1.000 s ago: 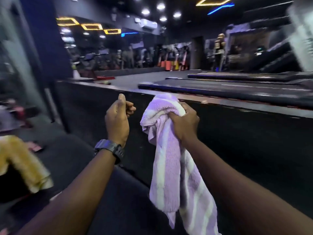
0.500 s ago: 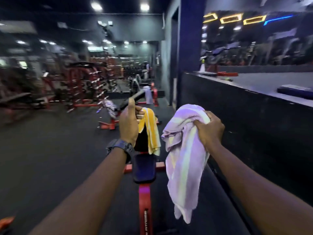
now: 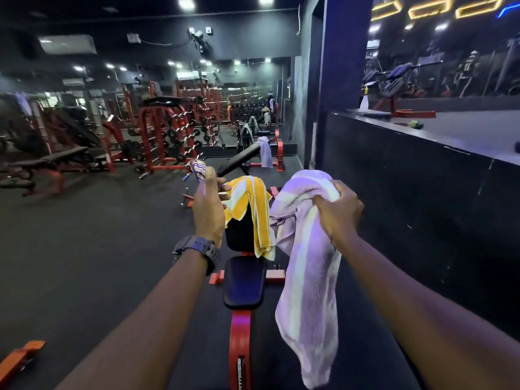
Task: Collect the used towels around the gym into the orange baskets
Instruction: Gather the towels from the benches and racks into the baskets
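Note:
My right hand (image 3: 339, 213) grips a lavender towel with pale stripes (image 3: 308, 280) by its bunched top, and the rest hangs down over the bench. My left hand (image 3: 209, 206), with a dark watch on the wrist, is raised with fingers curled and holds nothing; it is just left of a yellow and white striped towel (image 3: 257, 215) draped over the upright back of a red bench. Farther off, a purple striped towel (image 3: 197, 168) hangs near a rack, and a white towel (image 3: 265, 152) hangs on another bench. No orange basket is in view.
The red-framed bench with a black seat (image 3: 244, 282) stands directly ahead. A black half wall (image 3: 422, 198) with a mirror above runs along the right. Red dumbbell racks (image 3: 166, 130) and benches (image 3: 50, 161) fill the left and back. An orange frame piece (image 3: 19, 358) lies at bottom left.
My view has swung left from the wall to the gym floor and moved closer to the bench. The right hand still grips the lavender towel. The left hand is now beside the yellow towel.

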{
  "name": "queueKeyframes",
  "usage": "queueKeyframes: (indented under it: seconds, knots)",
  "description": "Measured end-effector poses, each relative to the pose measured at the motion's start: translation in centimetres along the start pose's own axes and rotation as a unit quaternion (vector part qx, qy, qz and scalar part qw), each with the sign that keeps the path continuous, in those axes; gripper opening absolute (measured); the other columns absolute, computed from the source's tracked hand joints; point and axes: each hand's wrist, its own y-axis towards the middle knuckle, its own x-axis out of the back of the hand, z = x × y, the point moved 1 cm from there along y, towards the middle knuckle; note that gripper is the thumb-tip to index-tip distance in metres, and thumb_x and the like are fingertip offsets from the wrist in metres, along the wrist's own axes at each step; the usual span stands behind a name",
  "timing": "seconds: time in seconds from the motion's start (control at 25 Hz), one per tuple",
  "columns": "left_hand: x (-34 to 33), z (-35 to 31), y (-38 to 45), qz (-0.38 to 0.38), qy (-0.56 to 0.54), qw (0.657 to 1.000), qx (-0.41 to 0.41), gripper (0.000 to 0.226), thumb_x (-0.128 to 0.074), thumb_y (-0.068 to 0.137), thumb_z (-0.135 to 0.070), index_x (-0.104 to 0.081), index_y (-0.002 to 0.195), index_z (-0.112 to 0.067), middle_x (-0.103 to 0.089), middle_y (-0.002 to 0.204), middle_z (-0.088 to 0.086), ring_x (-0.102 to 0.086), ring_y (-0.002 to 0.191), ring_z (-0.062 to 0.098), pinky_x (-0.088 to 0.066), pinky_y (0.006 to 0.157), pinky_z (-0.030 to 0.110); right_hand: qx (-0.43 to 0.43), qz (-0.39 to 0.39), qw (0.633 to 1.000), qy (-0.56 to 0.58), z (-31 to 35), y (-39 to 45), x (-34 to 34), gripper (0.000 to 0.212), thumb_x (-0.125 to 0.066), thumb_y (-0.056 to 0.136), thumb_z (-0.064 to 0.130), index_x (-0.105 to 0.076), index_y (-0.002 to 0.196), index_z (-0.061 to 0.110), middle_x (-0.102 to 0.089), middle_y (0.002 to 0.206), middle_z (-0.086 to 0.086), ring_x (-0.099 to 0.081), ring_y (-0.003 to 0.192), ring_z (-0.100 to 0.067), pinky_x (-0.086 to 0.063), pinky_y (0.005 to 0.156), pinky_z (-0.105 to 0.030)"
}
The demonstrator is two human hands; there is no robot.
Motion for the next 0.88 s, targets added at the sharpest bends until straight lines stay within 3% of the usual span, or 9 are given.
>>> queueKeyframes:
  seconds: [0.28,0.52,0.68,0.88]
  knots:
    - [-4.5,5.7,7.3,-0.024,0.012,1.0,0.004,0.075,-0.036,0.082,-0.08,-0.065,0.097,-0.012,-0.072,0.094,0.011,-0.061,0.08,0.02,-0.048,0.077,0.042,0.008,0.007,1.0,-0.017,-4.4,8.3,-5.0,0.037,-0.075,0.08,0.021,-0.071,0.117,0.024,-0.073,0.108,-0.006,-0.065,0.098,-0.03,-0.052,0.085,-0.036]
    - [-9.4,13.1,19.8,-0.035,0.004,0.999,0.021,0.063,-0.037,0.079,-0.081,-0.062,0.087,-0.024,-0.068,0.089,0.002,-0.06,0.082,0.02,-0.045,0.079,0.044,0.024,0.026,0.999,-0.036,-8.7,19.5,-14.0,0.037,-0.074,0.079,0.018,-0.072,0.116,0.02,-0.073,0.104,-0.004,-0.064,0.095,-0.026,-0.051,0.085,-0.032]
    - [-11.9,16.6,26.9,-0.045,0.017,0.998,0.037,0.066,-0.037,0.076,-0.084,-0.062,0.087,-0.024,-0.068,0.088,0.0,-0.061,0.08,0.018,-0.048,0.081,0.044,0.028,0.039,0.998,-0.042,-10.4,26.9,-19.1,0.03,-0.073,0.077,0.018,-0.073,0.107,0.019,-0.071,0.093,-0.001,-0.063,0.087,-0.023,-0.044,0.077,-0.027]
    - [-16.7,21.3,33.9,-0.06,0.041,0.996,0.043,0.079,-0.036,0.076,-0.084,-0.067,0.095,-0.014,-0.07,0.089,0.002,-0.062,0.08,0.018,-0.049,0.08,0.042,0.025,0.057,0.997,-0.039,-14.4,35.0,-25.6,0.037,-0.072,0.073,0.023,-0.073,0.11,0.021,-0.074,0.097,-0.002,-0.065,0.089,-0.024,-0.054,0.083,-0.035]
